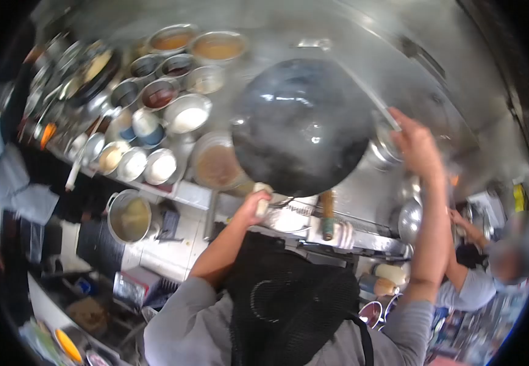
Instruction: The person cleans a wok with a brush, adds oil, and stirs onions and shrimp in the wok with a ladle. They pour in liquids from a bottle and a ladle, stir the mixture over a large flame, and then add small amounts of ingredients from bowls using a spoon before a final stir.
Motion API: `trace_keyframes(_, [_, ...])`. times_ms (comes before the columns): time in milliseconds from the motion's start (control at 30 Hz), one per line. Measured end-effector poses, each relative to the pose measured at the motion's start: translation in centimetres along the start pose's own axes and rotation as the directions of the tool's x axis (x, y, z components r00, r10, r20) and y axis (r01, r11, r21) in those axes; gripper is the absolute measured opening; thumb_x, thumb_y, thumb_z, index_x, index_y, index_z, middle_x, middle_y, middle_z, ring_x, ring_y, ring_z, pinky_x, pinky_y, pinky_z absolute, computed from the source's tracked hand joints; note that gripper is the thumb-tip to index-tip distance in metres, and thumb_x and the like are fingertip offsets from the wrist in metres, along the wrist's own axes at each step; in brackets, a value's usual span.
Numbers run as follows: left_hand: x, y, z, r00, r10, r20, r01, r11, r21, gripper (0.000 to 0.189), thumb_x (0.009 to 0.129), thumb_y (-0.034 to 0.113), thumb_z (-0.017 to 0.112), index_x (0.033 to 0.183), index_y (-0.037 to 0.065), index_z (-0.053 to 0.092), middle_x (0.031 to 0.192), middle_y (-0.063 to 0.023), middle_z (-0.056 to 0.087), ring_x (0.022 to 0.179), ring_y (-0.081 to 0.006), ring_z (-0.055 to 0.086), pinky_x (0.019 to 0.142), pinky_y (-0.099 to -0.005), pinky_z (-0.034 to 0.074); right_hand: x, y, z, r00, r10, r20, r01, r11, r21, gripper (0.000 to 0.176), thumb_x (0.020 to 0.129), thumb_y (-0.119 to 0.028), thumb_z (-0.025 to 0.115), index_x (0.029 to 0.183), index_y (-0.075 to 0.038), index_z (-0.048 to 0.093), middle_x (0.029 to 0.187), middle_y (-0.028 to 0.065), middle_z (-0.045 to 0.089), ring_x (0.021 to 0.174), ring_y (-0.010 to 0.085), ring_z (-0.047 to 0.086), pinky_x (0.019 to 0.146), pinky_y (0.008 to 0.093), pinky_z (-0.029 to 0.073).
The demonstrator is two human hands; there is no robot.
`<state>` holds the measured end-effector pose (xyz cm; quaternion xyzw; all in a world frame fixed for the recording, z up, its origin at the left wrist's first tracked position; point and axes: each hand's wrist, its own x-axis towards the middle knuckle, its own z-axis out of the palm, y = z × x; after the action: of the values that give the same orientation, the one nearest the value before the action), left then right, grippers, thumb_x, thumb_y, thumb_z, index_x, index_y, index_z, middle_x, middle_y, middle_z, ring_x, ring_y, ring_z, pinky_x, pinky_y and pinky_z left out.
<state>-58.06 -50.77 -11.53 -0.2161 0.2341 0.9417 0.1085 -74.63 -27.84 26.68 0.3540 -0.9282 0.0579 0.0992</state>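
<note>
Wok: up in front, tipped toward me, looks bare and glossy inside — no food in it that I can see
Left hand: elbow bent, fingers clenched round the wok's handle
Right hand: arm stretched high, fingers wrapped on a long metal handle
Sauce bowls: lined up left of the wok — looks like nothing's gone in yet

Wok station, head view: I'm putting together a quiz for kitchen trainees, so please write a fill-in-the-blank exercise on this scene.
1. The left hand grips the near edge of the ____ wok.
2. The right hand, raised beside the wok, holds a long ____ handle.
3. The round bowls of sauces stand on the person's ____ side.
4. The person's sleeves are ____.
Missing words: black; metal; left; grey.
</note>
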Motion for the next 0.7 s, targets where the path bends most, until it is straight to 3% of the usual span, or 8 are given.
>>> trace_keyframes(33, [2.0, -0.8, -0.4, 0.998, 0.069, 0.007, -0.069, 0.996, -0.049, 0.014, 0.074, 0.010, 0.066, 0.087, 0.010, 0.059, 0.078, -0.0042, 0.059, 0.070, -0.0185, 0.062, 0.066, -0.0341, 0.054, -1.3, 2.6, 2.2, 0.995, 0.096, 0.013, -0.097, 0.994, 0.042, 0.048, 0.087, -0.012, 0.063, 0.134, -0.006, 0.054, 0.099, 0.0250, 0.066, 0.094, 0.0402, 0.066, 0.080, 0.0455, 0.051])
trace_keyframes(100, [2.9, -1.1, 0.7, 0.981, 0.149, -0.124, -0.140, 0.987, 0.078, 0.016, 0.076, 0.010, 0.065, 0.091, 0.009, 0.059, 0.080, -0.0042, 0.059, 0.068, -0.0178, 0.060, 0.061, -0.0340, 0.051, -4.1, 8.5, 8.7, 0.966, 0.251, -0.055, -0.231, 0.943, 0.240, 0.048, 0.089, -0.013, 0.062, 0.136, -0.007, 0.052, 0.088, 0.0247, 0.066, 0.083, 0.0410, 0.066, 0.072, 0.0461, 0.051])
trace_keyframes(167, [3.8, -1.1, 2.0, 0.975, 0.138, -0.173, -0.121, 0.987, 0.106, 0.017, 0.076, 0.010, 0.065, 0.092, 0.009, 0.060, 0.079, -0.0031, 0.058, 0.067, -0.0170, 0.059, 0.059, -0.0333, 0.048, -7.8, 13.5, 16.0, 0.901, 0.379, -0.214, -0.301, 0.898, 0.321, 0.049, 0.093, -0.017, 0.062, 0.140, -0.014, 0.050, 0.079, 0.0182, 0.064, 0.069, 0.0234, 0.061, 0.067, 0.0374, 0.049])
trace_keyframes(267, [6.9, -1.7, 2.2, 0.953, 0.207, -0.219, -0.151, 0.957, 0.247, 0.019, 0.075, 0.009, 0.063, 0.093, 0.010, 0.059, 0.078, -0.0025, 0.056, 0.068, -0.0164, 0.057, 0.058, -0.0322, 0.047, -11.5, 18.3, 20.6, 0.790, 0.583, -0.189, -0.442, 0.756, 0.483, 0.054, 0.091, -0.017, 0.064, 0.141, -0.008, 0.046, 0.075, 0.0163, 0.064, 0.061, 0.0211, 0.060, 0.060, 0.0372, 0.049])
trace_keyframes(333, [8.2, -1.5, 2.7, 0.946, 0.216, -0.240, -0.132, 0.937, 0.323, 0.019, 0.074, 0.010, 0.062, 0.093, 0.010, 0.058, 0.078, -0.0023, 0.056, 0.068, -0.0164, 0.057, 0.058, -0.0322, 0.046, -13.1, 20.5, 21.5, 0.644, 0.762, 0.064, -0.629, 0.480, 0.612, 0.058, 0.089, -0.016, 0.064, 0.141, -0.001, 0.043, 0.075, 0.0162, 0.066, 0.053, 0.0206, 0.060, 0.053, 0.0368, 0.049])
trace_keyframes(433, [10.6, -0.6, 3.9, 0.937, 0.219, -0.271, -0.126, 0.938, 0.323, 0.020, 0.074, 0.011, 0.062, 0.093, 0.009, 0.058, 0.078, -0.0029, 0.055, 0.068, -0.0171, 0.057, 0.058, -0.0332, 0.047, -14.9, 29.7, 27.1, 0.641, 0.767, -0.042, -0.625, 0.552, 0.552, 0.060, 0.087, -0.013, 0.063, 0.139, 0.004, 0.041, 0.075, 0.0168, 0.066, 0.049, 0.0218, 0.061, 0.048, 0.0368, 0.050])
trace_keyframes(600, [12.3, -0.6, 4.4, 0.905, 0.264, -0.334, -0.165, 0.941, 0.297, 0.021, 0.075, 0.014, 0.063, 0.094, 0.007, 0.059, 0.079, -0.0049, 0.056, 0.069, -0.0189, 0.058, 0.057, -0.0368, 0.050, -11.9, 36.8, 28.0, 0.588, 0.800, 0.116, -0.744, 0.480, 0.464, 0.045, 0.084, -0.011, 0.060, 0.124, 0.008, 0.052, 0.073, 0.0170, 0.066, 0.052, 0.0235, 0.064, 0.051, 0.0372, 0.054])
trace_keyframes(700, [11.8, -0.6, 4.7, 0.890, 0.280, -0.360, -0.152, 0.926, 0.345, 0.026, 0.082, 0.022, 0.066, 0.103, 0.008, 0.059, 0.084, -0.0053, 0.057, 0.072, -0.0190, 0.059, 0.056, -0.0359, 0.050, -10.6, 43.6, 35.2, 0.635, 0.764, 0.119, -0.713, 0.519, 0.472, 0.038, 0.086, -0.013, 0.059, 0.117, 0.008, 0.055, 0.071, 0.0109, 0.065, 0.048, 0.0204, 0.060, 0.047, 0.0342, 0.052])
